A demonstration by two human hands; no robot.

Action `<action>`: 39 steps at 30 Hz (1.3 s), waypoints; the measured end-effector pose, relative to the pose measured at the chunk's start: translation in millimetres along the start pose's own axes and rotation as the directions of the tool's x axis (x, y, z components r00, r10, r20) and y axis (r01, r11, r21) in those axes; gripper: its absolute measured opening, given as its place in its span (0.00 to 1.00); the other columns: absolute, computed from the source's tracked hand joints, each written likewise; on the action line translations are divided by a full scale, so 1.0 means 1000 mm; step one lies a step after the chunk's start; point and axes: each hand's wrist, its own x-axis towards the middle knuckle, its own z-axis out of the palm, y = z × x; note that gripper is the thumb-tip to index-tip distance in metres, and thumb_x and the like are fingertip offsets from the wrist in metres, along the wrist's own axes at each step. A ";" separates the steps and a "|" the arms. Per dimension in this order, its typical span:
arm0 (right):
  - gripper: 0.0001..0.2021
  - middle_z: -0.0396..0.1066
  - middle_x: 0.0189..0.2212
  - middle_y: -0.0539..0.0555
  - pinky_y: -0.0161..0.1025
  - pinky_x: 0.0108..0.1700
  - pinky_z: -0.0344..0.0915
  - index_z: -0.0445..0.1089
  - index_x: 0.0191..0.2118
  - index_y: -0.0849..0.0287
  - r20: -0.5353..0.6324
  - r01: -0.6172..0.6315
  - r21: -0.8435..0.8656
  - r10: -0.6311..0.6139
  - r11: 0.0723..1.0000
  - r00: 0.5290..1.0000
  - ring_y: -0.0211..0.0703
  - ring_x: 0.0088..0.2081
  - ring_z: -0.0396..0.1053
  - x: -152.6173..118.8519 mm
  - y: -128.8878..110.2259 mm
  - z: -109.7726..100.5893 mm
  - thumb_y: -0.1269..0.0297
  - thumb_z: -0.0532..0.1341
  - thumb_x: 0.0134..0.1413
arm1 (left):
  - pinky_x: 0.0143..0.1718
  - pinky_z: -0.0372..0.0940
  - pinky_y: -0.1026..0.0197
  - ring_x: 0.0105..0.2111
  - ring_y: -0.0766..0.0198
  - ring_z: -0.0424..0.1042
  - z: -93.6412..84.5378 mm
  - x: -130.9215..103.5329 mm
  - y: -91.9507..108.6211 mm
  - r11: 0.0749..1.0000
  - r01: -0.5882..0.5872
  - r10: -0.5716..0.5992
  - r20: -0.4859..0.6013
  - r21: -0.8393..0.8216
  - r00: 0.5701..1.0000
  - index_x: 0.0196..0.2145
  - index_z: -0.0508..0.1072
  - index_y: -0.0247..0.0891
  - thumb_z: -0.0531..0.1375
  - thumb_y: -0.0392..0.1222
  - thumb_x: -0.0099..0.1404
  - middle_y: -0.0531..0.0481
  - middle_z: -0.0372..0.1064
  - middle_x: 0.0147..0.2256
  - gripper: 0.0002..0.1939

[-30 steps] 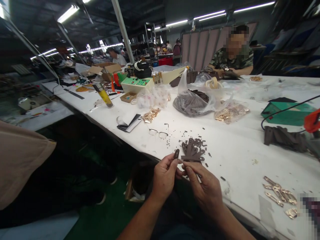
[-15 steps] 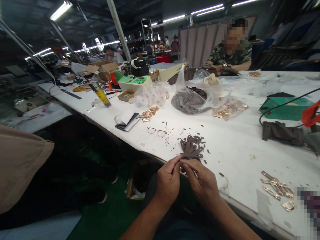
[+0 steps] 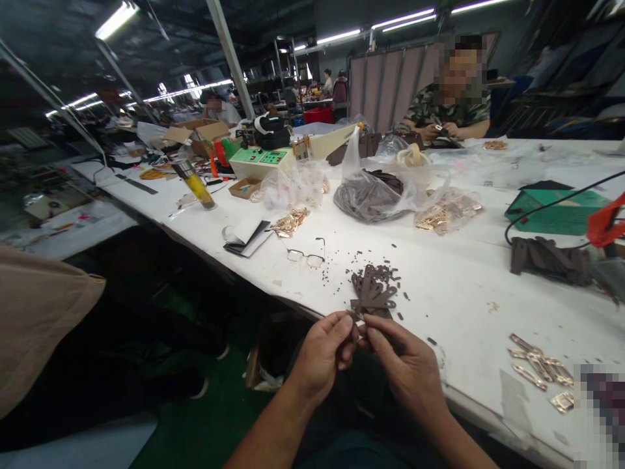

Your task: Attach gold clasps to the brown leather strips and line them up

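At the table's near edge, my left hand (image 3: 323, 355) is closed in a pinch on a small dark brown strap piece (image 3: 356, 316), mostly covered by the fingers. My right hand (image 3: 409, 360) pinches at the other end of it, fingertips almost meeting the left ones. Just beyond the hands lies a pile of dark brown slotted strap pieces (image 3: 374, 290), fanned over one another. Small dark cut-out bits (image 3: 393, 245) are scattered around the pile.
Eyeglasses (image 3: 306, 258), gold metal buckles (image 3: 540, 365), a bag of brown pieces (image 3: 368, 198) and a green box-shaped device (image 3: 551, 212) are on the white table (image 3: 454, 286). A co-worker (image 3: 449, 107) sits across. Someone in a beige garment (image 3: 46, 326) is at left.
Both hands have drawn slightly down toward me and apart from the pile. The fingers have shifted their grip, and a small gap shows between the hands.
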 end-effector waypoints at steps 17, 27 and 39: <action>0.12 0.69 0.24 0.47 0.30 0.26 0.61 0.72 0.31 0.60 0.220 -0.413 0.704 0.376 0.577 0.900 0.32 0.22 0.63 0.000 0.003 -0.003 0.57 0.69 0.53 | 0.12 0.42 0.71 0.14 0.76 0.49 0.003 -0.017 0.002 0.936 0.225 -0.141 0.296 -0.271 0.945 0.35 0.67 0.37 0.58 0.41 0.69 0.57 0.57 0.22 0.06; 0.13 0.76 0.33 0.53 0.36 0.30 0.69 0.71 0.45 0.57 -0.145 -0.250 0.481 0.358 0.840 0.922 0.40 0.28 0.73 0.002 0.002 -0.021 0.54 0.62 0.61 | 0.15 0.40 0.70 0.16 0.76 0.52 0.010 -0.014 0.008 0.981 -0.071 0.101 -0.163 0.182 0.981 0.37 0.70 0.35 0.58 0.48 0.70 0.55 0.64 0.24 0.12; 0.10 0.74 0.37 0.52 0.36 0.39 0.69 0.73 0.46 0.53 0.045 0.224 -0.022 -0.223 0.974 0.974 0.40 0.36 0.74 -0.009 -0.013 -0.014 0.69 0.56 0.65 | 0.19 0.48 0.69 0.18 0.74 0.55 0.018 -0.014 0.003 0.921 -0.087 0.150 -0.140 0.380 0.979 0.49 0.75 0.36 0.59 0.49 0.69 0.55 0.64 0.23 0.17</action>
